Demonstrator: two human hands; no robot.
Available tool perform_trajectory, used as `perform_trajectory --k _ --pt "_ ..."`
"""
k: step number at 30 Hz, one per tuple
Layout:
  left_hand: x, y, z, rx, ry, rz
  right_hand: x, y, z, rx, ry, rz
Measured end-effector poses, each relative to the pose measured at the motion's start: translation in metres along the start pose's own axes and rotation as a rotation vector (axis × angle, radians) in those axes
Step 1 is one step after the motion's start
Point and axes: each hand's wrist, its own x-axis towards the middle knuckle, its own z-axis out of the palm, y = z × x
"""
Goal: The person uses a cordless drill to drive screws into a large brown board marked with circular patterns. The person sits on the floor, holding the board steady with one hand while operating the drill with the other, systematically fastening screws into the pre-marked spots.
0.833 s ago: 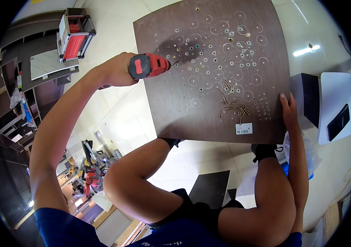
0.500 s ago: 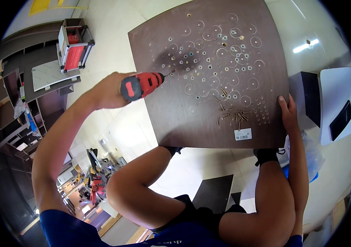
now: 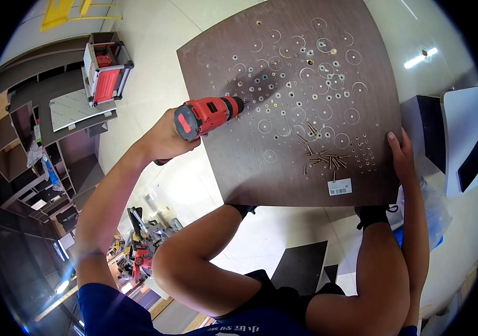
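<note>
My left hand [image 3: 167, 138] is closed around the grip of a red and black cordless drill [image 3: 204, 114]. The drill's chuck points right, over the left part of a dark brown board [image 3: 275, 182]; its bit cannot be made out. Holes, small plugs or screw heads and scored circles cover much of the board. Loose brass-coloured screws [image 3: 328, 161] lie in a heap on it, above a white label [image 3: 339, 186]. At the board's right edge my right hand [image 3: 400, 155] grips it, thumb on top and the fingers hidden along the edge.
My bent legs [image 3: 200, 255] frame the board's near edge. Beyond it at left stand a red and grey tool cart [image 3: 106, 84] and dark cabinets. Power tools [image 3: 141, 246] lie at lower left. A phone [image 3: 471, 163] rests on a white surface at right, near a plastic bag [image 3: 427, 215].
The drill has shifted right and tipped, so more of its side and chuck shows. My right hand keeps its place on the board's edge. The whole view has shifted slightly.
</note>
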Motion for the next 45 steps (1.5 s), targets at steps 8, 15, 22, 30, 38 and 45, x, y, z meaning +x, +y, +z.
perform_trajectory --k 8,15,22,30,38,45 --pt "0.012 -0.012 0.006 0.110 -0.012 0.067 0.000 -0.008 0.003 0.013 0.005 0.001" --pt "0.015 -0.015 0.006 0.123 -0.050 0.035 0.000 -0.007 0.001 0.025 -0.024 -0.004" --pt "0.017 -0.002 0.003 0.110 -0.019 0.049 -0.002 -0.007 0.003 0.031 -0.017 -0.014" --pt "0.032 0.019 -0.015 0.457 -0.105 0.104 0.002 -0.005 0.003 0.000 0.021 -0.020" --pt "0.042 0.056 -0.024 0.693 -0.184 0.057 0.003 0.001 0.001 0.001 0.023 -0.035" --pt "0.030 0.048 -0.021 0.704 -0.136 0.086 0.002 -0.004 0.006 -0.026 0.037 -0.031"
